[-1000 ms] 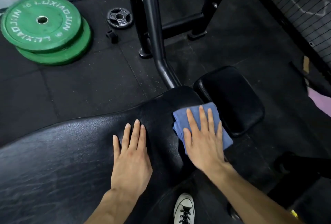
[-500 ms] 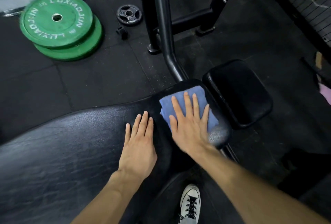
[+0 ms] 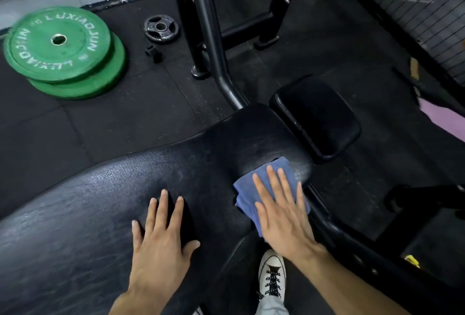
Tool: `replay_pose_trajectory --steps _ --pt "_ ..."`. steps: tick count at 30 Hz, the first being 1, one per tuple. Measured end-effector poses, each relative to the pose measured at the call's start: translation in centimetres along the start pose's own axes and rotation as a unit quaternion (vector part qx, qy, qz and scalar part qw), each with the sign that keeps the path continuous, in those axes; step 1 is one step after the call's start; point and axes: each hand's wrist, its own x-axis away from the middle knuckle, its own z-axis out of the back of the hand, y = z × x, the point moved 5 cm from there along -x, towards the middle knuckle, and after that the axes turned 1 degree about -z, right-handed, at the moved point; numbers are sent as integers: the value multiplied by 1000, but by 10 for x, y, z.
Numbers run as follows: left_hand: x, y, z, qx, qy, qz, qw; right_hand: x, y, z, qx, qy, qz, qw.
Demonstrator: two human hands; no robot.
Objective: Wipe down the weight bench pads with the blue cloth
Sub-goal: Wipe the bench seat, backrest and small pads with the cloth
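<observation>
The long black bench pad (image 3: 83, 214) runs from the lower left up to its narrow end (image 3: 256, 138) at centre. A smaller black pad (image 3: 319, 116) sits just beyond that end, to the right. My right hand (image 3: 281, 214) lies flat with straight fingers on the folded blue cloth (image 3: 245, 189), pressing it against the near right edge of the narrow end. My left hand (image 3: 158, 241) rests flat on the long pad with fingers spread, left of the cloth.
Two stacked green weight plates (image 3: 60, 48) lie on the black rubber floor at upper left, a small black plate (image 3: 161, 29) beside them. A black steel frame (image 3: 208, 25) rises behind the bench. My white shoe (image 3: 271, 274) stands below the pad.
My right hand has drawn the cloth back from the far tip of the pad toward me, to its near right edge. My left hand has stayed flat on the pad, its fingers now spread.
</observation>
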Motion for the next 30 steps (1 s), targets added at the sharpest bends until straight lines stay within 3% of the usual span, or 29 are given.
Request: replay_pose_trajectory --steps 8,12,17,30 --pt "1 6 3 7 -13 7 1000 -60 49 16 -12 -40 -140 989" --pt "1 9 6 5 -18 6 1000 -68 42 15 -26 -8 -179 983" --pt "2 10 10 0 -30 11 999 -51 19 8 -25 44 -167 985" --pt "5 6 15 45 2 -6 999 40 -133 -20 -82 49 -66 993"
